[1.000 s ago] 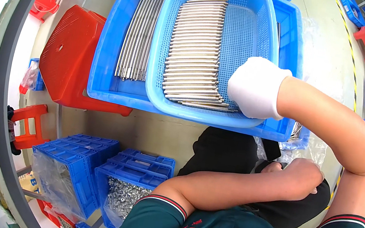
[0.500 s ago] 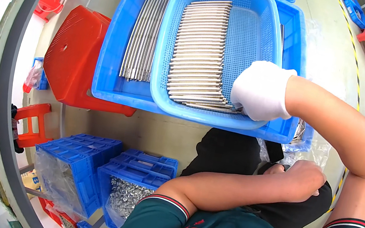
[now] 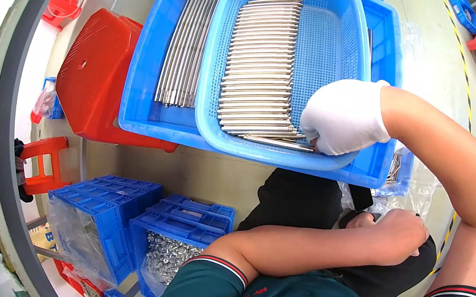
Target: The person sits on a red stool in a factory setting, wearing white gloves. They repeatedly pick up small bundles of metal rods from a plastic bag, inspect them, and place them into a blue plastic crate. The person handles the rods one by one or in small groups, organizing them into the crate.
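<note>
A light-blue perforated basket [image 3: 334, 35] holds a long row of slim silver metal rods [image 3: 260, 63] lying side by side. My right hand [image 3: 345, 118], in a white glove, is inside its near right part. Its fingers are closed at the right end of the nearest rod [image 3: 280, 143], which lies slightly apart from the row; the fingertips are partly hidden by the glove. My left hand [image 3: 402, 236] is bare and curled on my right knee, with the forearm across my lap. What it holds, if anything, is hidden.
The basket sits on a larger blue crate [image 3: 144, 68] with more upright-looking rods [image 3: 186, 50] at its left. A red stool [image 3: 95, 72] stands left of it. Blue bins [image 3: 111, 215], one with small metal parts [image 3: 168, 257], stand near left. Clear plastic [image 3: 417, 196] lies right of my knees.
My right hand has stayed at nearly the same spot, its wrist shifting slightly right. The nearest rods' right ends have moved a little. My left hand has not visibly moved.
</note>
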`<state>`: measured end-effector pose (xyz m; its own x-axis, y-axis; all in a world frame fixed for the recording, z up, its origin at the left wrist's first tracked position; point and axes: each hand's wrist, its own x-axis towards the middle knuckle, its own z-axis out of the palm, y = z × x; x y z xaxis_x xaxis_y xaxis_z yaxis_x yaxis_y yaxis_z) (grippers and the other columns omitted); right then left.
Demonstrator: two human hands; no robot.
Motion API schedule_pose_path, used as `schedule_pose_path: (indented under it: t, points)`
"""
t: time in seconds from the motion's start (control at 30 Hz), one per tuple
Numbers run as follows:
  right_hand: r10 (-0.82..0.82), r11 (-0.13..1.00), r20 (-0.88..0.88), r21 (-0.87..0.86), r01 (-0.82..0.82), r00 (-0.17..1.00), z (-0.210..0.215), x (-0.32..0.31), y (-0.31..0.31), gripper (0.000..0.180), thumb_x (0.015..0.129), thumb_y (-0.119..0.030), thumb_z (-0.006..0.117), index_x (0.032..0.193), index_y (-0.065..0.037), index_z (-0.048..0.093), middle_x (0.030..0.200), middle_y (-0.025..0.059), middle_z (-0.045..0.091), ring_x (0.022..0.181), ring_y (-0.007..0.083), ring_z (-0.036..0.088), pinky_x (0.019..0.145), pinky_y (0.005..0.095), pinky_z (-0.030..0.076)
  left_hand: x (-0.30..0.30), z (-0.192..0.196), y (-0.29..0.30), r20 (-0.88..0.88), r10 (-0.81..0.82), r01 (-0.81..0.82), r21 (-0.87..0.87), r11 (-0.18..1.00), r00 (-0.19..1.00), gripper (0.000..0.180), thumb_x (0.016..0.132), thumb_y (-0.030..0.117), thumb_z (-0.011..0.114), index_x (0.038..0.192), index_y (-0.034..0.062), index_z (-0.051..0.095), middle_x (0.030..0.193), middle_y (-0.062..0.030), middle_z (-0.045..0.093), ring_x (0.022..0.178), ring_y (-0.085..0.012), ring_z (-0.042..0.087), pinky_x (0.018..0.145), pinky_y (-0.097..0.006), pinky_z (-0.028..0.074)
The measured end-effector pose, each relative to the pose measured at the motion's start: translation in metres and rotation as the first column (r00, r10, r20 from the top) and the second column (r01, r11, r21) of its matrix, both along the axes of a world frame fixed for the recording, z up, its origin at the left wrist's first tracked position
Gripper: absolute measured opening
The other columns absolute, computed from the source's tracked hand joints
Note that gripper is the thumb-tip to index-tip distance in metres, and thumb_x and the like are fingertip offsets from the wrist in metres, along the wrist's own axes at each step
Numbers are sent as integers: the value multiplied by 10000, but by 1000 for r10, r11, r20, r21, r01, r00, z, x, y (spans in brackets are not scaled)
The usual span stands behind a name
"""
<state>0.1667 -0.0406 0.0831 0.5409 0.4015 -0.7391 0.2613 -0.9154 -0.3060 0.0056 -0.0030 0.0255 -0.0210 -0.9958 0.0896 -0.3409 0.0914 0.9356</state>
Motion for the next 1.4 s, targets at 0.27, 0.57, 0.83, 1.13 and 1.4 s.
schedule_pose_path:
  t: [0.27,0.57,0.83,1.13,1.4]
  points:
    - [-10,998,113,-65,17,994,0,-11,4,207,734,-53,524,842,20,685,747,185,646,679,320,643,606,395,511,2,2,-1,9,-35,35,23,999,999,226,793,200,670,871,-7,625,885,-159,619,907,-331,602,761,-431,490]
    - [-36,999,82,22,35,996,1,-10,1,190,723,-23,543,840,39,678,756,198,655,690,314,666,602,393,533,-3,-4,-1,-14,9,-9,-11,1000,1000,240,775,199,682,890,-7,635,894,-142,621,930,-314,591,755,-426,494]
    - [4,1000,129,2,-4,992,-3,-13,7,180,702,-4,534,798,33,682,705,198,647,669,309,666,598,387,536,-10,-12,-4,-21,33,-34,-50,998,999,235,748,206,697,837,-3,634,875,-145,619,914,-321,589,749,-432,484]
    - [-107,988,114,121,93,988,-12,-15,1,145,694,-45,565,788,-22,674,696,183,626,663,345,623,604,406,494,-7,-8,-2,0,37,-37,-49,998,999,230,747,187,696,849,-9,633,858,-152,623,890,-322,600,740,-425,494]
    - [101,992,225,-98,-81,969,11,-15,16,172,675,3,581,803,21,693,710,186,652,671,300,665,593,379,535,-3,-1,-1,22,-19,19,23,1000,1000,229,789,199,674,896,0,635,896,-150,616,927,-317,597,753,-420,496]
